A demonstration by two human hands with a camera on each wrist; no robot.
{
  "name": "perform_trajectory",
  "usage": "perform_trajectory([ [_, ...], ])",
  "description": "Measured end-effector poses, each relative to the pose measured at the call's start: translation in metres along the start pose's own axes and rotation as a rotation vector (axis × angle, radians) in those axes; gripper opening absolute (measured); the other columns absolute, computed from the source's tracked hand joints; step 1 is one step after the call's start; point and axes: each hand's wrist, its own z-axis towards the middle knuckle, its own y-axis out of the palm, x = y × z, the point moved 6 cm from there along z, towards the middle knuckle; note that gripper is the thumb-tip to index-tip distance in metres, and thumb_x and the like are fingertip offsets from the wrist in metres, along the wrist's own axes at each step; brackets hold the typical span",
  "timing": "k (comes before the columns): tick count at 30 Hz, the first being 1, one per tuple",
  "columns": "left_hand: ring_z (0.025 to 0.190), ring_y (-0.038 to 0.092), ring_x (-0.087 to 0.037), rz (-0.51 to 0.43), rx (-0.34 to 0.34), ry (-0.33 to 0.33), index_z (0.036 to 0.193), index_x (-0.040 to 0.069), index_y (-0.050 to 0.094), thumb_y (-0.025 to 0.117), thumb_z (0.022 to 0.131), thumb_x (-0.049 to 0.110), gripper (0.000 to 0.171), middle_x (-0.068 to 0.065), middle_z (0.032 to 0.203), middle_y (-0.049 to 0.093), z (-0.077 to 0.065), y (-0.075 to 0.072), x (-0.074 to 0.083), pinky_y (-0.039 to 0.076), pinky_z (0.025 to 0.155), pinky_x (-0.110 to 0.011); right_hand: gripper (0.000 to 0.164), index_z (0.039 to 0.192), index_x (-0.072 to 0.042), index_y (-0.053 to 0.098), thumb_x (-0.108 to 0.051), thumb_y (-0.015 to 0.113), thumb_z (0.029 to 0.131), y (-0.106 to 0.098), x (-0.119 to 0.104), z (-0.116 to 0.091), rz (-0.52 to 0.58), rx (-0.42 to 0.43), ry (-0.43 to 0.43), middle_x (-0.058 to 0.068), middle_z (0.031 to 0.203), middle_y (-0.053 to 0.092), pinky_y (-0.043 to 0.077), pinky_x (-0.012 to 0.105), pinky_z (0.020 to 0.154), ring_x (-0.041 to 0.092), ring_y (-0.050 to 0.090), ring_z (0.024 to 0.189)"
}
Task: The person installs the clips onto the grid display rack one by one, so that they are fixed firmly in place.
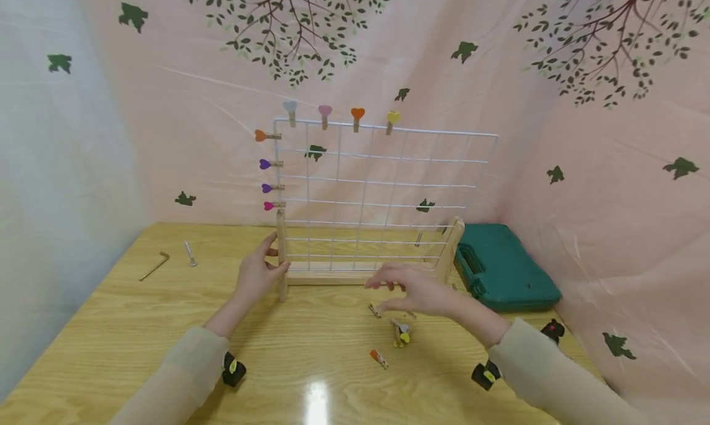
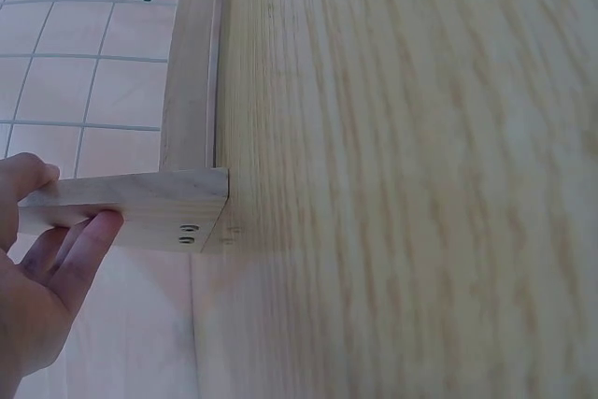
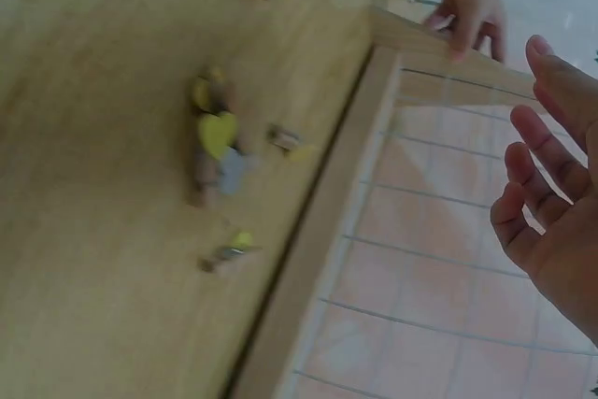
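My left hand [image 1: 256,276] grips the wooden side post [image 1: 281,228] of a stand, thumb on one side and fingers on the other; two screw heads [image 2: 189,228] show low on the post. The stand holds a white wire grid [image 1: 444,131] upright. Heart clothespins are clipped along it: pale blue [image 1: 290,106], pink [image 1: 325,111], orange [image 1: 357,113] and yellow [image 1: 393,117] on top, several more down the left edge. My right hand [image 1: 424,292], loosely bent and holding nothing, hovers before the grid, above a small heap of clothespins [image 1: 401,334] and an orange clothespin [image 1: 379,358].
At the right of the table lies a closed green case [image 1: 507,268]. A hex key [image 1: 154,267] and a bolt [image 1: 190,254] are at the left; another bolt [image 1: 418,239] shows through the grid. Pink cloth [image 1: 222,148] with printed leaves hangs behind the table.
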Motion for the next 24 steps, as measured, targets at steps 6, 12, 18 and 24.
perform_trajectory([
  [6, 0.06, 0.062, -0.018, 0.0, 0.004, -0.004, 0.136, 0.01, 0.035, 0.068, 0.078, 0.015, 0.067, -0.018, 0.098, 0.061, 0.0, 0.001, -0.002, 0.053, 0.055, -0.029, 0.035, 0.11, -0.02, 0.061, -0.03, 0.068, 0.077, 0.062, 0.019, -0.028, 0.134, -0.117, 0.112, -0.005, 0.09, 0.06, 0.043, 0.018, 0.056, 0.013, 0.052, 0.07],
  [12, 0.061, 0.062, -0.018, 0.018, 0.007, -0.007, 0.136, 0.011, 0.035, 0.068, 0.078, 0.017, 0.067, -0.017, 0.098, 0.061, 0.001, 0.001, -0.004, 0.053, 0.055, -0.029, 0.032, 0.1, -0.017, 0.065, -0.033, 0.071, 0.073, 0.095, 0.023, -0.037, 0.188, -0.132, 0.134, -0.006, 0.086, 0.06, 0.046, 0.017, 0.059, 0.007, 0.053, 0.072],
  [18, 0.061, 0.062, -0.02, 0.021, 0.002, -0.004, 0.136, 0.01, 0.034, 0.067, 0.079, 0.016, 0.066, -0.018, 0.098, 0.061, 0.001, 0.001, -0.001, 0.053, 0.055, -0.03, 0.021, 0.09, -0.022, 0.065, -0.035, 0.069, 0.074, 0.103, 0.025, -0.035, 0.149, -0.132, 0.124, -0.013, 0.078, 0.058, 0.043, 0.014, 0.062, 0.002, 0.05, 0.071],
  [24, 0.062, 0.063, -0.02, 0.026, 0.003, -0.018, 0.136, 0.011, 0.035, 0.067, 0.079, 0.016, 0.066, -0.017, 0.098, 0.061, 0.001, 0.0, -0.001, 0.053, 0.056, -0.031, 0.014, 0.085, -0.024, 0.066, -0.035, 0.068, 0.076, 0.106, 0.023, -0.031, 0.096, -0.152, 0.105, -0.021, 0.074, 0.056, 0.04, 0.013, 0.062, -0.001, 0.047, 0.069],
])
